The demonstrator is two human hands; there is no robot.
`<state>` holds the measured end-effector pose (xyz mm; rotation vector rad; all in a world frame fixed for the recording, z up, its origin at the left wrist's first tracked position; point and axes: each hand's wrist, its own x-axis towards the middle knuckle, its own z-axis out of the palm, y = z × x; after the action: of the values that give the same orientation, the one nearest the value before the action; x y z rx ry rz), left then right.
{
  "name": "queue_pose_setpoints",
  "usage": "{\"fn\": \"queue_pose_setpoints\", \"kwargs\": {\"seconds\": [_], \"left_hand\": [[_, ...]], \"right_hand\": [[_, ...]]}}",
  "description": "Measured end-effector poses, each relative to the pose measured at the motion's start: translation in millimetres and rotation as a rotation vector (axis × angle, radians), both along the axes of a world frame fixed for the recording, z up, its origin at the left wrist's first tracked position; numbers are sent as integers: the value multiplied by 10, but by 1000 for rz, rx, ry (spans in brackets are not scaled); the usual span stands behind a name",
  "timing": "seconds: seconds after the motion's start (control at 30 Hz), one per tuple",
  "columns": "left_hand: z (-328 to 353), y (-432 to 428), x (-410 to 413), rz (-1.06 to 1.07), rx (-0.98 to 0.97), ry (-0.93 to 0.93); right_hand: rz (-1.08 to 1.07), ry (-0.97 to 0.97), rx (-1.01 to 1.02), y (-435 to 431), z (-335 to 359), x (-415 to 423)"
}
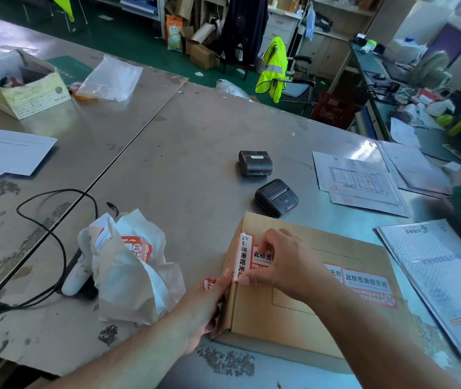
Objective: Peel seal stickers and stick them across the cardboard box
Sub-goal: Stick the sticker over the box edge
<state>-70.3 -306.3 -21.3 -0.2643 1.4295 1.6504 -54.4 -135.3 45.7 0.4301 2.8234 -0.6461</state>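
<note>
The cardboard box [293, 318] lies flat on the steel table [184, 153] in the lower centre of the frame, between the two forearms. Both hands meet at its near-left top edge.

A vertical seal sticker [242, 255], white with a red border and black characters, runs along the left edge of the lid. The right hand [282, 265] sits on the lid from the right. Its fingers are bent, and its thumb tip pins the lower end of this sticker right at the box edge. The bent forefinger comes down by the top of a second seal sticker [261, 255], which the hand mostly covers. A third seal sticker [368, 287] lies flat across the lid further right, apart from both hands.

The left hand [204, 307] is against the box's left side wall, fingertips reaching up to the same lower sticker end and touching the right thumb. A small red-and-white scrap shows just by its fingers. Whether this hand pinches the sticker or only presses it, I cannot tell.

Left of the box, crumpled white backing paper [131, 265] is heaped beside a white handheld scanner [76, 273] with a black cable [55, 234]. Two black portable printers [277, 197] sit just above the box. Printed sheets [358, 181] lie at the right, and a grey padded mailer [442, 276] at the lower right. An open carton [18, 91] stands in the upper left.
</note>
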Motion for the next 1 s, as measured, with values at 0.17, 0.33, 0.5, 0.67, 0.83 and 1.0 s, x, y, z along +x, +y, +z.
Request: {"fn": "queue_pose_setpoints", "kwargs": {"seconds": [0.17,0.33,0.5,0.67,0.83,1.0], "left_hand": [[174,25,-12,126,48,120],[218,92,-167,263,62,277],[351,313,-143,316,-4,485],[586,702,48,278,3,683],[765,1267,367,168,18,834],[657,1785,655,2,-239,1032]], "right_hand": [[-140,243,-86,57,-27,186],[-290,307,-122,199,40,437],[-452,342,-226,539,110,739],[-495,345,-282,1023,129,1131],[-524,359,-283,1536,58,1461],[-617,378,-312,2012,-182,1713]]}}
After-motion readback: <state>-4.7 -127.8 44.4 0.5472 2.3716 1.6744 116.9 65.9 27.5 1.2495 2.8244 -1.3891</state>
